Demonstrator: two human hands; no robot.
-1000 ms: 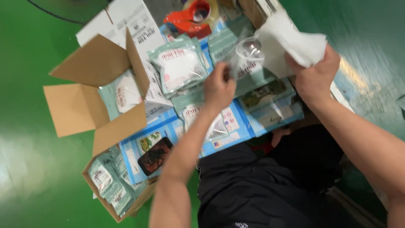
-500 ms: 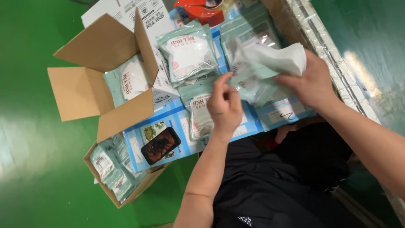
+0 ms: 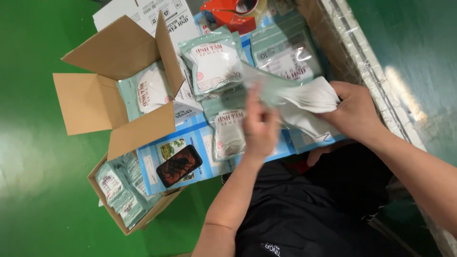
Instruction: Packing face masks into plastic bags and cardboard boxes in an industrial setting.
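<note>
My right hand (image 3: pixel 353 112) grips a bunch of white folded masks in a clear pale-green plastic pouch (image 3: pixel 304 102), held over a blue box lid. My left hand (image 3: pixel 259 126) is blurred with motion and touches the open end of the same pouch, fingers pinching its edge. Under the hands lie sealed pale-green mask packets, one (image 3: pixel 214 64) on top of a stack and another (image 3: pixel 229 133) flat on the blue surface (image 3: pixel 195 143).
An open brown cardboard box (image 3: pixel 107 90) holds a mask packet at left. A smaller carton (image 3: pixel 119 190) below it holds several packets. A dark phone (image 3: pixel 179 165) lies on the blue surface. A red tape dispenser (image 3: pixel 233 14) sits at the top. Green floor surrounds everything.
My right hand has brought the white masks and pouch down from high right to the middle. My left hand has risen to meet the pouch's end.
</note>
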